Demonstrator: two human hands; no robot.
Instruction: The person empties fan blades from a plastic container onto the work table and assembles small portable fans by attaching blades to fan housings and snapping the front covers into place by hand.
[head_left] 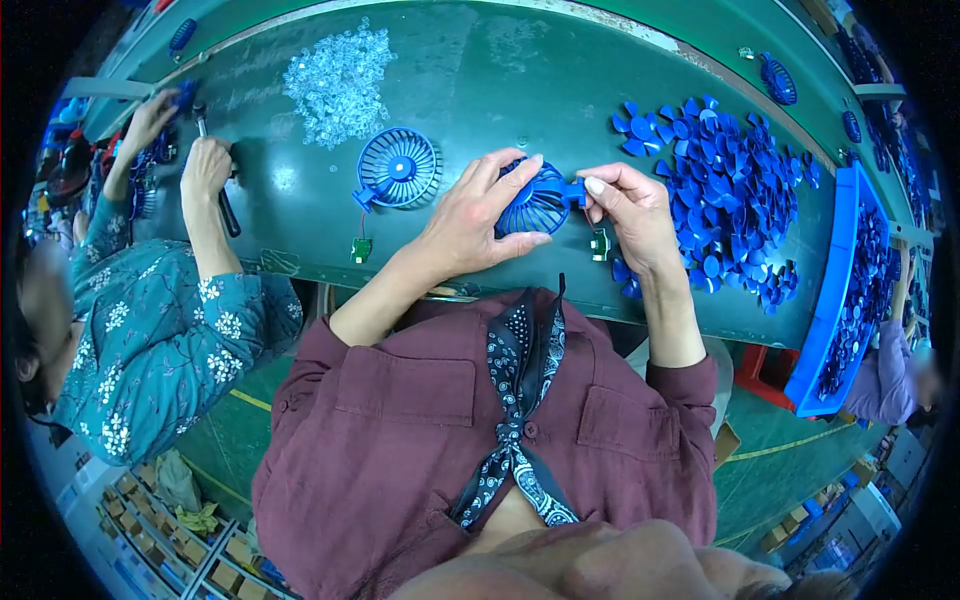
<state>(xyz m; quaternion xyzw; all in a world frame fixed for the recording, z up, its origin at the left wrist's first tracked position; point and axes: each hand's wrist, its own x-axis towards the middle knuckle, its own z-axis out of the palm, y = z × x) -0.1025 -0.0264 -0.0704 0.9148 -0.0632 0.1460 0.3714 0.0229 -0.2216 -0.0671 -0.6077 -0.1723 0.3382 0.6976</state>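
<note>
A blue fan housing (533,208) with a round slatted cage is gripped in my left hand (484,209), thumb below and fingers over the top. My right hand (633,210) pinches the neck (574,193) of that same housing at its right side. From the neck hangs a small green circuit board (600,244) on thin wires, just under my right fingers. To the left of my left hand lies another blue fan housing (400,168), its cage open side up, with its own green circuit board (361,249) on a wire.
Blue fan blades (725,190) are heaped on the green bench at right, beside a blue bin (835,290) of more blades. Small clear parts (340,82) lie piled at back left. A co-worker at left holds a tool (203,125).
</note>
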